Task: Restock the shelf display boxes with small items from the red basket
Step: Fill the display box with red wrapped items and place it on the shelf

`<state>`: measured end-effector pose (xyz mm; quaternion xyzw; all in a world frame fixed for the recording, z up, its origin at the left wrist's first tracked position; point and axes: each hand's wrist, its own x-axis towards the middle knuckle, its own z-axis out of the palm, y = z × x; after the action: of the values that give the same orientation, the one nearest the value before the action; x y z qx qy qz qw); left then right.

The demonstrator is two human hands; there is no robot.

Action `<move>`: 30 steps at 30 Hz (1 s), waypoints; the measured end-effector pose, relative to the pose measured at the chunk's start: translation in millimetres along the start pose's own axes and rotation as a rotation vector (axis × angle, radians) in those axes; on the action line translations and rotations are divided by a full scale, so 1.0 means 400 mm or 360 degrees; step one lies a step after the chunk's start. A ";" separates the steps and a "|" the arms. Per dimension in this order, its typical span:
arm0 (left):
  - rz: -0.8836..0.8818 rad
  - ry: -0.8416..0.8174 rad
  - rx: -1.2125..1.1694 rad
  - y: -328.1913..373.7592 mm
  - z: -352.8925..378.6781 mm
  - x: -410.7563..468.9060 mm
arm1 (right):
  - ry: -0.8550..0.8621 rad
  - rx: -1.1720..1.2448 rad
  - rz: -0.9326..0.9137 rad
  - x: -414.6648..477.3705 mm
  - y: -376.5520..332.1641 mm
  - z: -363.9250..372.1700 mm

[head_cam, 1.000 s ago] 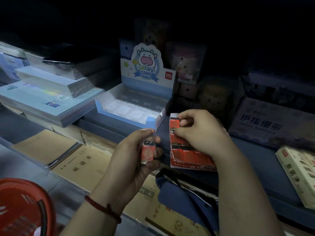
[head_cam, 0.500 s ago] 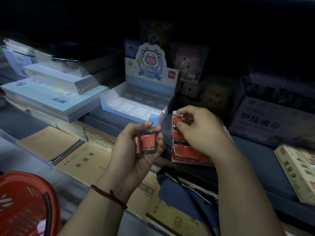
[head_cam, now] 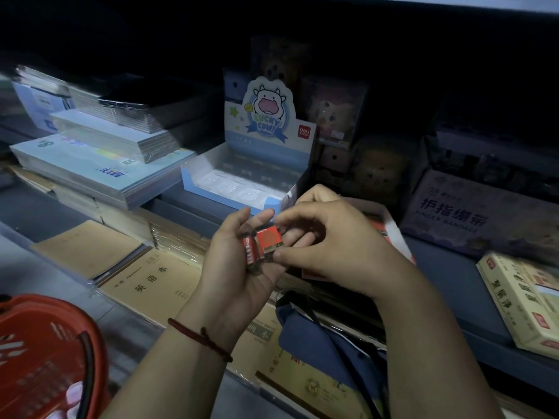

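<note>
My left hand [head_cam: 242, 267] is cupped palm-up in front of the shelf and holds a few small red erasers [head_cam: 266, 240]. My right hand [head_cam: 326, 246] has come across to them and pinches the front red eraser between thumb and fingers. Behind my right hand lies the red display box [head_cam: 393, 237], mostly hidden. A blue "Lucky Cow" display box [head_cam: 242, 189] with pale wrapped items stands on the shelf behind my hands. The red basket [head_cam: 45, 358] sits at the bottom left.
Stacks of notebooks [head_cam: 99, 164] fill the shelf at left, brown exercise books [head_cam: 151, 285] lie below. A purple finger bandage box [head_cam: 484, 216] and a cream box [head_cam: 520, 300] are at right. A blue bag [head_cam: 326, 337] hangs under my right arm.
My right hand has left the red display box and moved left onto the erasers in my left hand. The left hand has risen and turned the erasers face-up.
</note>
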<state>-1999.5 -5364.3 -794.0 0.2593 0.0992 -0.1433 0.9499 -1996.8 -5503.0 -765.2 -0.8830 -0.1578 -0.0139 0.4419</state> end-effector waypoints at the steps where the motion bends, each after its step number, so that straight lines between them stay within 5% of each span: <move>1: 0.0000 0.0001 0.0011 0.000 0.000 0.000 | 0.0007 0.0031 -0.0003 -0.001 0.000 -0.001; 15: 0.0004 -0.0072 0.0114 0.004 -0.008 0.002 | -0.0007 -0.0069 -0.0021 -0.004 0.010 -0.002; 24: -0.0002 -0.0079 0.0152 0.010 -0.015 -0.005 | 0.0242 -0.0192 -0.0033 -0.009 0.036 -0.039; 30: 0.0072 0.0033 0.0082 0.004 -0.013 -0.002 | 0.0655 -0.0203 0.0294 -0.001 0.093 -0.075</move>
<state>-2000.4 -5359.9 -797.4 0.2872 0.0996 -0.1215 0.9449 -1982.9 -5547.6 -775.9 -0.8983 0.0182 -0.1632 0.4076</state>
